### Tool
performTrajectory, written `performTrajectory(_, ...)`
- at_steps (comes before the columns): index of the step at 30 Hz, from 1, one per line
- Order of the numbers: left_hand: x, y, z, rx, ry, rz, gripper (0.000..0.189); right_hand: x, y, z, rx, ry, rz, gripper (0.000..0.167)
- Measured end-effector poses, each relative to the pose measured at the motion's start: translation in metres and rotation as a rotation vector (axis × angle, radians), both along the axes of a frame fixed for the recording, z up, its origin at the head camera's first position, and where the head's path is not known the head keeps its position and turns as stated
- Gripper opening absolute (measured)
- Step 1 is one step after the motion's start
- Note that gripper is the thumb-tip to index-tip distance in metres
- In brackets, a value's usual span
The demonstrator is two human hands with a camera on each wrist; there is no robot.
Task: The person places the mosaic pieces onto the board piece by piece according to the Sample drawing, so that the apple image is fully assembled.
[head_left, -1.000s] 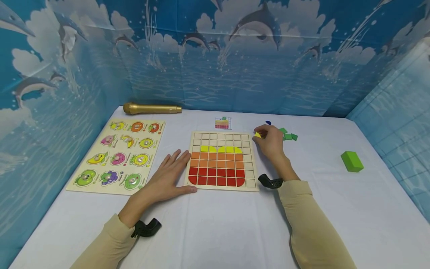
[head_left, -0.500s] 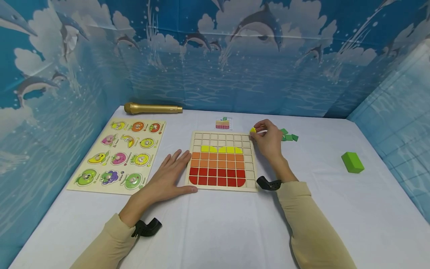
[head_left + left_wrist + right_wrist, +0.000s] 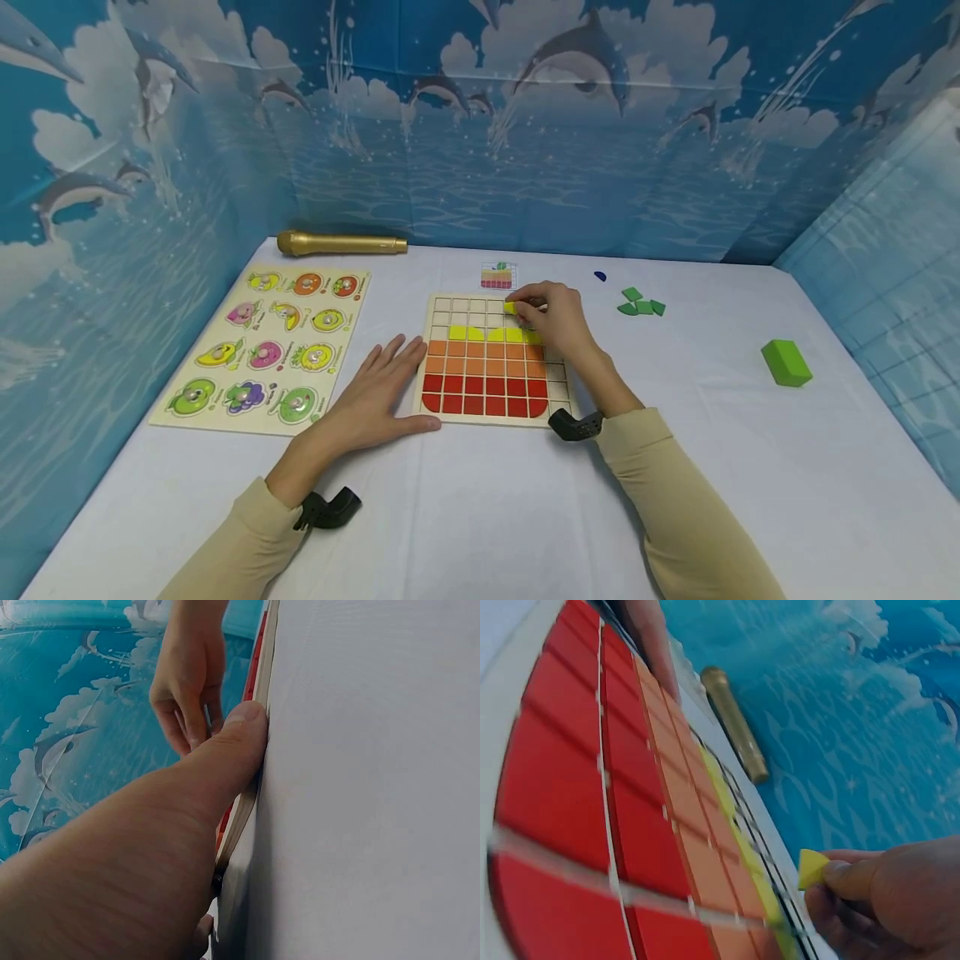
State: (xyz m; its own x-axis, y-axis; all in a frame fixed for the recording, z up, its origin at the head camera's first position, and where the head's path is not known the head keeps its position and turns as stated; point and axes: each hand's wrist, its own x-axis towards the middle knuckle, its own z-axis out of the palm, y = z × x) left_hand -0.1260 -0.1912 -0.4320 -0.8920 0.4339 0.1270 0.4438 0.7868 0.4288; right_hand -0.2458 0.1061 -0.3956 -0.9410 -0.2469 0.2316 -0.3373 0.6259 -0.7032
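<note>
A wooden grid board (image 3: 561,387) lies mid-table, its lower rows filled with red tiles (image 3: 483,384), then orange tiles (image 3: 476,365), with a row of yellow tiles (image 3: 457,332) above. Thumb and fingers of my right hand (image 3: 558,317) pinch a yellow tile (image 3: 811,868) over the board's upper rows; in the right wrist view the tile has one curved edge. My left hand (image 3: 378,396) lies spread along the board's left side, fingertips at its edge, and the thumb (image 3: 244,724) reaches the near corner.
Several green tiles (image 3: 643,307) and a dark blue piece (image 3: 600,276) lie to the right. A small picture card (image 3: 498,275) sits behind the board. A fruit puzzle (image 3: 273,350), a gold microphone (image 3: 341,242) and a green block (image 3: 787,362) surround it.
My right hand has moved left with the yellow tile, from beside the board's right edge to over its upper rows. The left hand stays in place.
</note>
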Motion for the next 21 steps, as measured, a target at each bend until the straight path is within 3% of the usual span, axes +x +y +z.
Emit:
performTrajectory(7, 0.0, 0.001, -0.001, -0.009, -0.02, 0.007, 0.113, 0.001, -0.042, 0.0, 0.026, -0.056, 0.142, 0.018)
performTrajectory(21, 0.0, 0.001, 0.0, -0.023, -0.019, 0.008, 0.113, 0.001, -0.085, -0.013, 0.02, -0.016, 0.215, 0.013)
